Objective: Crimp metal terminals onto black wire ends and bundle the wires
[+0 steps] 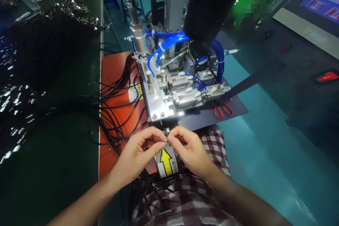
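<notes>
My left hand (pixel 143 150) and my right hand (pixel 189 148) meet at the front edge of a metal machine (pixel 180 88). Thumb and forefinger are pinched together on each hand, fingertips almost touching. A tiny pale piece shows at the left fingertips, too small to name; what the right fingertips hold is hidden. Just beyond the fingers is a small black and metal fixture (pixel 166 131). Below them lies a white label with a yellow arrow (pixel 166 162). Several black cables with bare ends (pixel 159 189) rest on my checked lap.
Black cables (pixel 111 113) cross the orange plate (pixel 116 65) from a large cable pile (pixel 53 39) on the dark table at left. Blue air tubes (pixel 169 40) arch over the machine. Red-handled scissors (pixel 223 111) lie at its right. A screen (pixel 320 1) stands at upper right.
</notes>
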The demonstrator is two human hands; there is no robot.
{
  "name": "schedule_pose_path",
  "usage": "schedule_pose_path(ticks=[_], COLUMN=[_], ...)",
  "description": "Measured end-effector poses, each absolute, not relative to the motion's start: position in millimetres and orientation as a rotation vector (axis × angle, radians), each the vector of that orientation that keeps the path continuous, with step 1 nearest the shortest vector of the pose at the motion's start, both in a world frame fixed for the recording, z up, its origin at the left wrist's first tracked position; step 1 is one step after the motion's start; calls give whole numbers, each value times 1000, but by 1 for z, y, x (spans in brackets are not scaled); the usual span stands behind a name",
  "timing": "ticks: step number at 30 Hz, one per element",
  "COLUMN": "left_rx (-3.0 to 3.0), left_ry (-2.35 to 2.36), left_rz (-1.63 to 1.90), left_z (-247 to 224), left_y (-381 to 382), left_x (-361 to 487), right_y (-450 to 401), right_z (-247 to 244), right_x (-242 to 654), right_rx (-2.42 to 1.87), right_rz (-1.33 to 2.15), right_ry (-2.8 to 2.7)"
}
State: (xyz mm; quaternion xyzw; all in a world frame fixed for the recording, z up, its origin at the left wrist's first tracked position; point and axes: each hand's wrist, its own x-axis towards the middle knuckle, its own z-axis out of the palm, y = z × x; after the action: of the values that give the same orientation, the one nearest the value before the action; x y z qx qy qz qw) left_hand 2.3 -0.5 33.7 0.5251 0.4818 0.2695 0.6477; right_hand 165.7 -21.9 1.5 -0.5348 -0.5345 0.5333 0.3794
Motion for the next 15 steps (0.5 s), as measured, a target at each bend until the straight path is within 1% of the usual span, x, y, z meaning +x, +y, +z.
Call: schedule_pose_path(ticks=[5, 8, 12, 15], left_rx=[1106, 1185, 1683, 2068], left_ry=[1152, 1205, 1298, 1278], left_rz=[595, 557, 598, 658], left_z=[32, 28, 21, 14], left_y=[-1, -4, -6, -3], left_x=[5, 6, 3, -2], right_y=[-24, -23, -13, -2], right_z=[2, 1, -5, -13], right_x=[168, 173, 182, 185], right_rx=[-1350, -1382, -1461, -1449], right_rz=[1444, 1469, 1467, 1515], right_ry=[-1365, -1364, -1339, -1317])
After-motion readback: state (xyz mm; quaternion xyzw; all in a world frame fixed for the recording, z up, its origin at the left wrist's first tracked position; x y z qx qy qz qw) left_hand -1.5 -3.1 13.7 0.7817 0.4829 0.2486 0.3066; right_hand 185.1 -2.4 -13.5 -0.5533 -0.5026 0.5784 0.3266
